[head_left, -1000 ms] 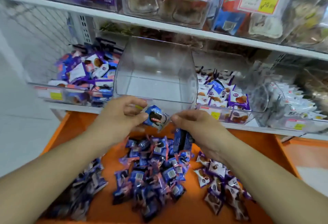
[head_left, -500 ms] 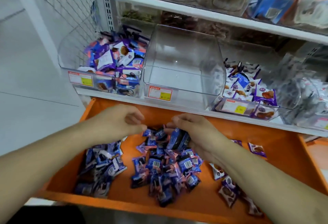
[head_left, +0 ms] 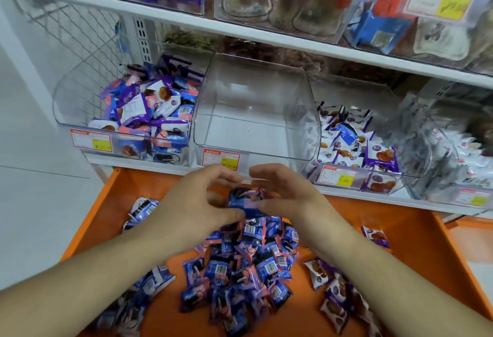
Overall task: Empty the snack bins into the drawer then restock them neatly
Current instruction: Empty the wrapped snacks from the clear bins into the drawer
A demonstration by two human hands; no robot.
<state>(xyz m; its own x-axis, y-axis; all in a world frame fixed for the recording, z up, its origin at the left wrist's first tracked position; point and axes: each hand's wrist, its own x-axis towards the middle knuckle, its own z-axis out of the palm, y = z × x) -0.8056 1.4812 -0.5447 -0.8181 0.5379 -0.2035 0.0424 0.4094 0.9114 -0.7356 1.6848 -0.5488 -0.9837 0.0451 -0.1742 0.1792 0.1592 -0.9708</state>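
Observation:
Between my left hand (head_left: 197, 203) and my right hand (head_left: 288, 195) is a small stack of blue-and-pink snack packets (head_left: 244, 199), gripped from both sides with curled fingers. The hands hover over the open orange drawer (head_left: 416, 251), just below the front lip of the empty clear bin (head_left: 253, 107). A big pile of the same blue-and-pink packets (head_left: 248, 264) lies in the middle of the drawer under my hands.
The clear bin on the left (head_left: 80, 101) holds purple and white cookie packets; the bin on the right (head_left: 354, 176) holds white and purple ones. Smaller heaps of packets lie at the drawer's left (head_left: 141, 211) and right (head_left: 336, 291). A white shelf (head_left: 266, 35) with more bins runs above.
Both hands have risen from the pile in the drawer, closing together on a small stack of packets. The camera has tilted up toward the shelf.

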